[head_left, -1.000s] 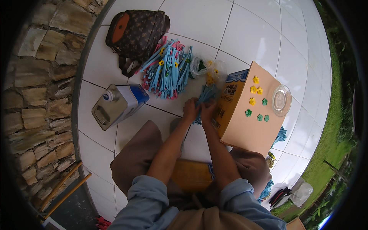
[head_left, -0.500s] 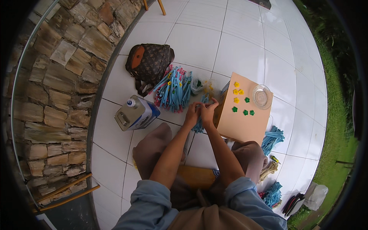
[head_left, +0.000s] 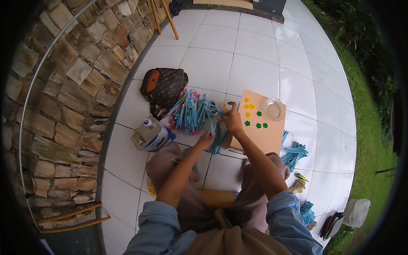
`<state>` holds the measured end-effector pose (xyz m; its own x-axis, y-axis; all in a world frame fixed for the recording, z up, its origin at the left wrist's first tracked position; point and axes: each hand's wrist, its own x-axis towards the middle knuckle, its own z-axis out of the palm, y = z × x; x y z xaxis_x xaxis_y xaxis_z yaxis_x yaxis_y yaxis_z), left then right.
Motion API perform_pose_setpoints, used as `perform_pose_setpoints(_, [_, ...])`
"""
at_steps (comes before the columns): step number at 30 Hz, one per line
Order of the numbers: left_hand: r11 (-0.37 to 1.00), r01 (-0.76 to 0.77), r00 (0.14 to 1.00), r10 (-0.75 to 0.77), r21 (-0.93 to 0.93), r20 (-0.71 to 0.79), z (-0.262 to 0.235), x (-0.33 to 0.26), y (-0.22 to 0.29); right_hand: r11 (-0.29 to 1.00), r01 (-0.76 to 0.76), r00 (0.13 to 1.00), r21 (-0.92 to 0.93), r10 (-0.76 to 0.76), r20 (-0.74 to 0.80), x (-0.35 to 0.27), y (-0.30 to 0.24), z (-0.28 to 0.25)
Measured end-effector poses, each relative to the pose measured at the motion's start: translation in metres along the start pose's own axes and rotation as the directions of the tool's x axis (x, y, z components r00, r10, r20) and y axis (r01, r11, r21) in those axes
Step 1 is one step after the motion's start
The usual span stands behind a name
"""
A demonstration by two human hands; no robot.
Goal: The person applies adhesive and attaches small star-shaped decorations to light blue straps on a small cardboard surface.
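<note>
A narrow light-blue fabric strap point(head_left: 211, 122) runs between my hands, bent over near its top. My left hand point(head_left: 206, 140) pinches its lower end. Higher and to the right, my right hand point(head_left: 232, 120) grips the other end, index finger raised, beside the box edge. More blue straps point(head_left: 217, 144) hang below and between the hands. Left of them lies a large pile of blue and pink straps point(head_left: 187, 112) dotted with small flowers. On the beige-topped box point(head_left: 272, 135) to the right rest several yellow flower pieces point(head_left: 247, 107) and several green flower pieces point(head_left: 259, 125).
A clear glass dish point(head_left: 274, 109) stands on the box. To the left are a brown backpack point(head_left: 165, 87) and a metal can point(head_left: 152, 135) with a white cap. Blue strap bundles point(head_left: 294, 155) and a yellow-green tool point(head_left: 300, 176) lie right of my knee. A stone wall point(head_left: 76, 106) borders the left.
My hands have moved apart from close together: the left down and leftward, the right higher. A blue strap now shows stretched between them. The whole view has shifted slightly.
</note>
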<state>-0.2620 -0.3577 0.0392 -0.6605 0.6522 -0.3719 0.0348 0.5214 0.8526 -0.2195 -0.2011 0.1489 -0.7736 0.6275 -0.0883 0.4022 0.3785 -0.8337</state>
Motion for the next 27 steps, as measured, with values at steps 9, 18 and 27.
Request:
perform_pose_setpoints(9, [0.876, -0.479, 0.688, 0.417, 0.060, -0.593, -0.061, 0.024, 0.145, 0.992, 0.095, 0.992, 0.083, -0.102, 0.078, 0.000, -0.025, -0.051])
perform_pose_setpoints(18, [0.833, -0.539, 0.774, 0.432, -0.124, -0.463, -0.075, 0.048, 0.132, 0.994, 0.014, 0.970, 0.109, -0.039, 0.240, -0.015, -0.005, -0.021])
perform_pose_setpoints(27, [0.466, -0.556, 0.805, 0.508, 0.688, 0.307, -0.077, -0.001, 0.163, 0.933, -0.083, 0.924, 0.351, -0.059, 0.377, -0.017, -0.012, -0.028])
